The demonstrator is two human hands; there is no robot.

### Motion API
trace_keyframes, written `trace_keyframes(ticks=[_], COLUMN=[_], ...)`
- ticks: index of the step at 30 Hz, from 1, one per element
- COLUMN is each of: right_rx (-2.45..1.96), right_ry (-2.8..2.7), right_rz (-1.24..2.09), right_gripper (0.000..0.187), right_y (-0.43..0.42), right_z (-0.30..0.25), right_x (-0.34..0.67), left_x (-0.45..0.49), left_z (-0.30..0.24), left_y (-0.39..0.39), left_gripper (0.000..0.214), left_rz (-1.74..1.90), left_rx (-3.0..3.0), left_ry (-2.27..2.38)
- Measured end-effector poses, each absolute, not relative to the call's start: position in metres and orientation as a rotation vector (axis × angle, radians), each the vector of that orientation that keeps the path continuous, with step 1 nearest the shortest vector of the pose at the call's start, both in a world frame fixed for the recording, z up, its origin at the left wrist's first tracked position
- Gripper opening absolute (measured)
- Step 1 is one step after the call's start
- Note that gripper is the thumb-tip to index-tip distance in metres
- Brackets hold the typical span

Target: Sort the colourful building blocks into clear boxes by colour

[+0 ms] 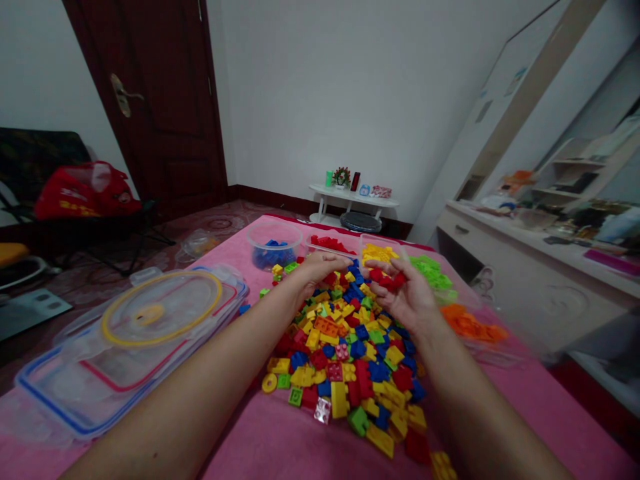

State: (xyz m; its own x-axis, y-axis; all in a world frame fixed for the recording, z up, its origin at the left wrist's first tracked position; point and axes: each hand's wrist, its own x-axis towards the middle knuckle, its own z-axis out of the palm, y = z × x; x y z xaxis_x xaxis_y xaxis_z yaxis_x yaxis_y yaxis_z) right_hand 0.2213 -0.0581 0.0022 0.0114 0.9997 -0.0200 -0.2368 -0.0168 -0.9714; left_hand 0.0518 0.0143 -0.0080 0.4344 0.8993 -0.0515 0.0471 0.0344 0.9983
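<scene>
Now right hand [406, 300] cups red bricks [387, 279] — left hand [320, 267] on one pile [345, 360], grip unclear.

A stack of clear lids [135, 340] lay on the pink cloth [280, 440] at my left. Beyond, a red bag [85, 191] sat on a dark chair [30, 157] near the brown door [165, 100]; a small white table [353, 198] stood by the wall [310, 80].
</scene>
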Motion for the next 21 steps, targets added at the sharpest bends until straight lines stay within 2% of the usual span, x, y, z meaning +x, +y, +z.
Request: trace_keyframes(ticks=[3,8,11,14,17,21], right_rx=[-1.221,-1.746,-1.963,-2.019,-2.022,-1.826], right_ry=[-1.171,-1.912,-2.086,-2.104,-2.018,-1.795], right_rz=[1.175,0.463,0.139,0.004,0.004,-0.010], right_gripper=[0.035,0.032,0.034,0.030,0.021,0.024], right_y=[-0.056,-0.054,-0.055,-0.056,-0.055,-0.059], right_z=[-0.004,-0.011,-0.017,-0.022,-0.015,0.006], right_x=[0.222,0.223,0.217,0.211,0.211,0.212], left_x=[0.052,0.054,0.055,0.056,0.058,0.063], left_z=[-0.011,-0.010,-0.008,-0.008,-0.009,-0.010], left_y=[0.016,0.014,0.013,0.013,0.013,0.008], left_gripper=[0.035,0.029,0.032,0.038,0.044,0.059], left_rz=[0.807,0.797,0.780,0.758,0.732,0.599], left_rx=[1.369,1.391,1.397,1.366,1.278,1.070], left_ry=[0.917,0.934,0.929,0.905,0.857,0.778])
